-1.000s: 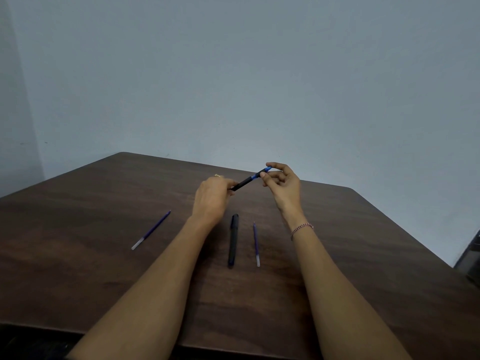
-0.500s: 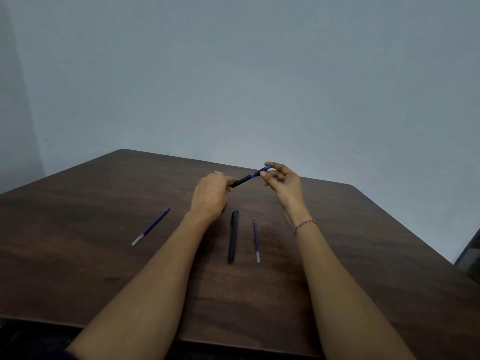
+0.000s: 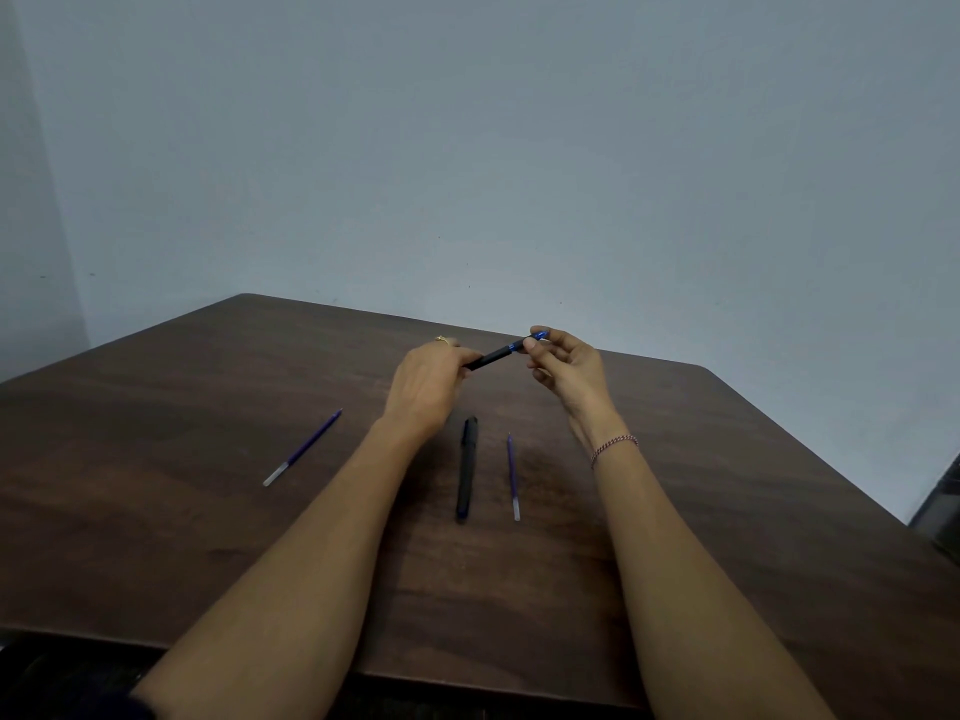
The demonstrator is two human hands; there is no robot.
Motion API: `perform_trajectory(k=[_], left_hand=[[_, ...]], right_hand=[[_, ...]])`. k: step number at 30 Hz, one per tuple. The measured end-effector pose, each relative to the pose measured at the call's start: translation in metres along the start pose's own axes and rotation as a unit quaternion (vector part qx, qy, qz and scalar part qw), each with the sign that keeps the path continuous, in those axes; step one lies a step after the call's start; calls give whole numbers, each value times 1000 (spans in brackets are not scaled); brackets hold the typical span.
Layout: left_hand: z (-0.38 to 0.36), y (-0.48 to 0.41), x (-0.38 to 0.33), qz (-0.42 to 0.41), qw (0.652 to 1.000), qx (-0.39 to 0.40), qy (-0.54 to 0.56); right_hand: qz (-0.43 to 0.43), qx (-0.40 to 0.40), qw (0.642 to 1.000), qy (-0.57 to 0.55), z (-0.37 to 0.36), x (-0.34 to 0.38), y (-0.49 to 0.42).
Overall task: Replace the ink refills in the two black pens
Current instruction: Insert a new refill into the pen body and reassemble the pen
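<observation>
I hold a black pen with a blue end in the air above the dark wooden table. My left hand grips its black barrel. My right hand pinches the blue end between thumb and fingertips. A second black pen lies on the table between my forearms. Just right of it lies a blue ink refill. Another blue refill lies apart on the left.
A pale blue-grey wall stands behind the table. The table's far edge runs just beyond my hands. A dark object shows past the table's right edge.
Both hands with the held pen sit slightly higher in view. My right fingers have shifted a little on the blue end. The items on the table have not moved.
</observation>
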State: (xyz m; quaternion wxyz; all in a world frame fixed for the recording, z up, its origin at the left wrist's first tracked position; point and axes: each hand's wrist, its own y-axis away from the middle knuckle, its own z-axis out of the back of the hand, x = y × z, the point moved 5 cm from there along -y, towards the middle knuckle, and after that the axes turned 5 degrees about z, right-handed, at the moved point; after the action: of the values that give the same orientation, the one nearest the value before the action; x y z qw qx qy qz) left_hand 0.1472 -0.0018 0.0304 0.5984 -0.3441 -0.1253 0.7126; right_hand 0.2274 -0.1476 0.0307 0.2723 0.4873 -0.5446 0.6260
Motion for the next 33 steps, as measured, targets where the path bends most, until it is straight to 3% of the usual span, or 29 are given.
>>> perform_trajectory(k=[5, 12, 24, 33], left_hand=[[1, 1, -7, -10, 1000, 8, 3], [-1, 1, -13, -7, 998, 52, 27], [-7, 2, -33, -49, 991, 79, 93], [-12, 2, -26, -9, 987, 89, 136]], right_hand=[[3, 37, 999, -6, -7, -1, 2], [-13, 31, 980, -195, -10, 1, -1], [5, -61, 991, -117, 7, 2, -2], [-42, -18, 966, -256, 6, 0, -2]])
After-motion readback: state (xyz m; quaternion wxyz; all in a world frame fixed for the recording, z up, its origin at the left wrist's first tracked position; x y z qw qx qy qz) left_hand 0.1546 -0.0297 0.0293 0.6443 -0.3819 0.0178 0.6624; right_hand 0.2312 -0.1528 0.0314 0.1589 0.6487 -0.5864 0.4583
